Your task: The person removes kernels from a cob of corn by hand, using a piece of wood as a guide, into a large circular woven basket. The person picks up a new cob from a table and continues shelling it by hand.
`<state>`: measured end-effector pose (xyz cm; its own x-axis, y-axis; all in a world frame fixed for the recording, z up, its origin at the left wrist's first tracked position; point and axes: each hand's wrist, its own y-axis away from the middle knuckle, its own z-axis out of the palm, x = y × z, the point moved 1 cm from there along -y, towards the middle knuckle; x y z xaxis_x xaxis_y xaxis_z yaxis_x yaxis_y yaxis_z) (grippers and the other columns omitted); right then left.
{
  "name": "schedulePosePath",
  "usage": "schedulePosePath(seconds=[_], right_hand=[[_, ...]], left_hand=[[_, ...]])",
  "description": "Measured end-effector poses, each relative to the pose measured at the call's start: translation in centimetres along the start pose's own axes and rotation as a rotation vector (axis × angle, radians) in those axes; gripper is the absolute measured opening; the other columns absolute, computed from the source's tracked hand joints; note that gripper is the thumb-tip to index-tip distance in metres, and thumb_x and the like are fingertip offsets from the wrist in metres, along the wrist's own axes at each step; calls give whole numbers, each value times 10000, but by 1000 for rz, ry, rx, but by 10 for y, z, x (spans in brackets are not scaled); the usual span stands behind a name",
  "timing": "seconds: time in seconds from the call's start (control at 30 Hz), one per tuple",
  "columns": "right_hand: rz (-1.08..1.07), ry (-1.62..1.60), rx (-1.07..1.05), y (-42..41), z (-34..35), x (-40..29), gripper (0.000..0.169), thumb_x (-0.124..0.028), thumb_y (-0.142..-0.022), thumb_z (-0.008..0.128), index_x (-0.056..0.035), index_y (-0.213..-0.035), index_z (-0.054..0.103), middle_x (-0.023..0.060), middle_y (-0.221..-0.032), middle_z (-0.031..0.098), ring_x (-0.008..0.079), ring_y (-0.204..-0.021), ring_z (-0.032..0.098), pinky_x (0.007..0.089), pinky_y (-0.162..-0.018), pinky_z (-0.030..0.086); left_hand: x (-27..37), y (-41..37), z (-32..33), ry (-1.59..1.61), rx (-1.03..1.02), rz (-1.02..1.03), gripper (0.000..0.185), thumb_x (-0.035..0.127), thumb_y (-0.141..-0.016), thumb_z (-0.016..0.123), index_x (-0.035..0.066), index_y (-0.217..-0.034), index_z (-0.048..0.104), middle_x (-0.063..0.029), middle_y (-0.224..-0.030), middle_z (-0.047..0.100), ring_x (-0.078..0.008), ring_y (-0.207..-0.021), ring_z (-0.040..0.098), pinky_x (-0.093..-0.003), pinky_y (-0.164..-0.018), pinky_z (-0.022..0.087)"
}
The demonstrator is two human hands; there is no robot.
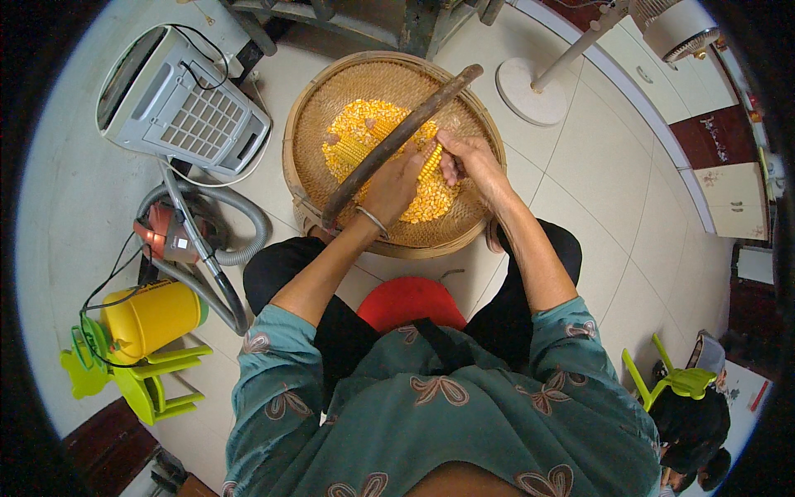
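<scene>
A corn cob (430,163) with yellow kernels is held between my two hands, over a round woven bamboo basket (310,118). My left hand (394,186), with a bangle at its wrist, grips the cob from the left. My right hand (466,158) has its thumb at the cob's upper end and its fingers curled beside it. Loose corn kernels (428,202) cover the middle of the basket. Two more cobs, one on the left (351,150) and another behind it (382,128), lie among them. A dark wooden stick (404,136) spans the basket diagonally, just above my left hand.
A red stool seat (410,304) shows between my knees. To the left are an air cooler (199,118), a vacuum cleaner (171,233), a yellow sprayer tank (155,317) and a green chair (140,385). A fan base (531,92) stands back right. People (692,422) are at lower right.
</scene>
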<state>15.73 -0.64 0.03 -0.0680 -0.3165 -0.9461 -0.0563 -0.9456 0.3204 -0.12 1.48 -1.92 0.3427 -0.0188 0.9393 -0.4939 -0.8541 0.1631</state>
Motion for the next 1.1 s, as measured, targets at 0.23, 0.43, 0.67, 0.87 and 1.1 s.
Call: schedulePosePath(seconds=[0.23,0.43,0.67,0.87,1.1], right_hand=[[23,54,10,2,1,-1,405,-319,-844,512,-67,-528,495,34,-462,482,101,-391,442,224,-404,339],[12,86,18,3,3,-2,420,-288,-870,468,-66,-515,496,28,-456,474,101,-395,446,224,-409,346],[-45,95,1,0,-1,4,409,-255,-891,424,-62,-541,507,31,-456,470,108,-410,455,228,-420,365],[-31,94,2,5,4,-6,427,-297,-867,470,-73,-505,493,36,-454,470,110,-415,452,232,-454,360],[-30,56,-8,-1,-1,4,334,-284,-814,565,-45,-583,525,49,-489,523,105,-395,483,218,-389,382]], left_hand=[[0,0,0,-17,-14,-3,435,339,-895,328,-37,-794,523,-196,-604,507,-326,-587,517,-408,-580,380],[-10,-3,2,-25,30,115,438,330,-895,335,-61,-883,531,-225,-652,511,-347,-639,518,-407,-622,387],[-1,-1,0,73,-34,-19,425,356,-895,349,-30,-969,512,-120,-569,466,-204,-503,464,-321,-486,353],[-2,-2,-2,11,-57,-24,480,361,-893,318,-59,-1041,497,-145,-532,475,-251,-519,507,-370,-512,383],[-7,-4,1,-8,-28,54,468,354,-891,323,-67,-995,500,-222,-623,498,-333,-611,522,-410,-587,383]])
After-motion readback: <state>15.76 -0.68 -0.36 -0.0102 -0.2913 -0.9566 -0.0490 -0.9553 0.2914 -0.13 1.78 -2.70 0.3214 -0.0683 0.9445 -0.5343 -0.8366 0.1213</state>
